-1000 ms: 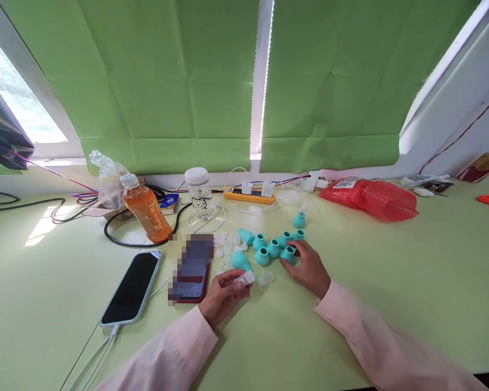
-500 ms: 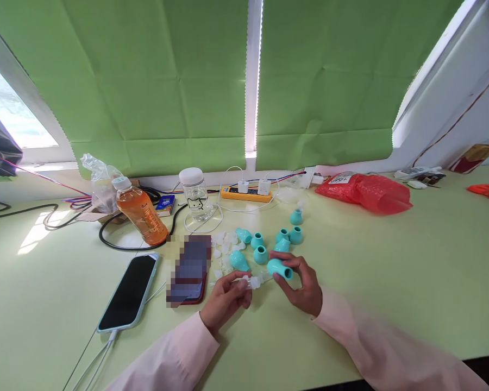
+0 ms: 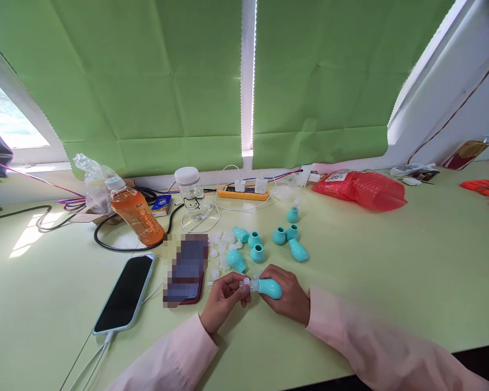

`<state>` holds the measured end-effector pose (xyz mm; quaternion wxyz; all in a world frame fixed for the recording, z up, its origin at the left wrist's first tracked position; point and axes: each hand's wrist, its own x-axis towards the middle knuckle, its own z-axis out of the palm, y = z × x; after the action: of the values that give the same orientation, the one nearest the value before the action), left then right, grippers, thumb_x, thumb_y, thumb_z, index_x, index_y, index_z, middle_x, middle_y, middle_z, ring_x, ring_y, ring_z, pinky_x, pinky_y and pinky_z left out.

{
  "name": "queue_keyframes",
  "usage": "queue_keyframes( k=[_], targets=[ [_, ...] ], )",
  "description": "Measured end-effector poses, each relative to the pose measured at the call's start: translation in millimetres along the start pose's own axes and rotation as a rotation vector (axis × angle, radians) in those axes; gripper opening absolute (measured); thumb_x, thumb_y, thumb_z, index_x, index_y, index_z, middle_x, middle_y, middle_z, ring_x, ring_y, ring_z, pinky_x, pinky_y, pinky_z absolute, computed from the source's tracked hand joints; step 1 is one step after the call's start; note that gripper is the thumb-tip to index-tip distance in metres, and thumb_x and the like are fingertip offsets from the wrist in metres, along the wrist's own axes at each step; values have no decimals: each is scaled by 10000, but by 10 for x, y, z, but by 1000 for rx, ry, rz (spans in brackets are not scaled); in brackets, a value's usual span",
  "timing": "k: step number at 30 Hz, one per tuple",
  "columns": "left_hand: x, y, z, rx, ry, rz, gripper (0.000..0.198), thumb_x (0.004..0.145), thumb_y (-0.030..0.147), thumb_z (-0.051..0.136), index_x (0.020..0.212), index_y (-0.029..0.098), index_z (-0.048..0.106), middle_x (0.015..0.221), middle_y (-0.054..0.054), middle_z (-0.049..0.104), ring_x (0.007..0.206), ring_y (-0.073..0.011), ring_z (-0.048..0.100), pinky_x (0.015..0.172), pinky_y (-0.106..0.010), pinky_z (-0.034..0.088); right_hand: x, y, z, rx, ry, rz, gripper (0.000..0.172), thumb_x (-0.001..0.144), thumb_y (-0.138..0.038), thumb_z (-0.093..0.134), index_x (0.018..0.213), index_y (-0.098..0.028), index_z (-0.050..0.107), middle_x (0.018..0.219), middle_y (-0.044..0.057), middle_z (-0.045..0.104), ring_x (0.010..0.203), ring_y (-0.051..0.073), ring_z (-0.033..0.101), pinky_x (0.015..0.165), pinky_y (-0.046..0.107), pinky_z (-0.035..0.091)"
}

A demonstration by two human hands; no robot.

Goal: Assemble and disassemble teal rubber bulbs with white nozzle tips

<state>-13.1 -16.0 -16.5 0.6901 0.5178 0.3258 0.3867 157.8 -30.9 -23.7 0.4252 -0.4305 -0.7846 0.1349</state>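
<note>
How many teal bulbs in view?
9: one bulb in the right hand; one farthest back; two upright bulbs and one lying bulb at right; two upright bulbs mid-group; two lying bulbs at left. Hands could hide more.

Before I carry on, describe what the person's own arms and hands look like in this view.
Both arms wear long, pale pink sleeves, the left sleeve and the right sleeve, loose and softly creased, reaching to the wrists. No print or marking shows on them. The left hand and right hand are bare, without gloves; no watch or cable shows at either wrist.
</note>
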Motion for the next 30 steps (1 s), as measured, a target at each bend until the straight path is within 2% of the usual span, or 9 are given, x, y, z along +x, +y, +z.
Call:
queue_keyframes(
  k=[7, 15, 18, 30],
  targets=[
    [-49, 56, 51, 159, 9, 107, 242, 671, 305, 609, 787, 111, 522, 577, -13, 537, 525, -98, 480, 488, -216, 383, -11, -45, 27, 40, 13, 91, 124, 614, -139, 525, 719, -190, 483, 625, -4, 533, 568, 122, 498, 539, 226, 388],
    [-82, -2, 1, 508, 18, 256, 193, 696, 251, 572, 836, 118, 565, 705, -57, 589, 619, -134, 529, 584, -245, 437, 10, -56, 32, 242, -140, 259, 126, 566, -138, 561, 667, -168, 493, 599, -28, 517, 536, 96, 465, 518, 200, 374],
    [-97, -6, -9, 580, 13, 291, 190, 702, 248, 564, 851, 131, 579, 758, -71, 614, 670, -158, 552, 618, -253, 441, 23, -71, 16, 331, -179, 303, 146, 550, -139, 577, 666, -162, 492, 609, -32, 502, 547, 92, 454, 507, 191, 371],
    [-151, 55, 37, 784, 7, 448, 153, 720, 228, 556, 860, 201, 612, 729, -42, 636, 648, -167, 557, 608, -260, 412, 38, -48, -34, 529, -329, 432, 227, 490, -167, 672, 649, -152, 511, 602, -50, 456, 555, 82, 415, 508, 192, 346]
  ],
)
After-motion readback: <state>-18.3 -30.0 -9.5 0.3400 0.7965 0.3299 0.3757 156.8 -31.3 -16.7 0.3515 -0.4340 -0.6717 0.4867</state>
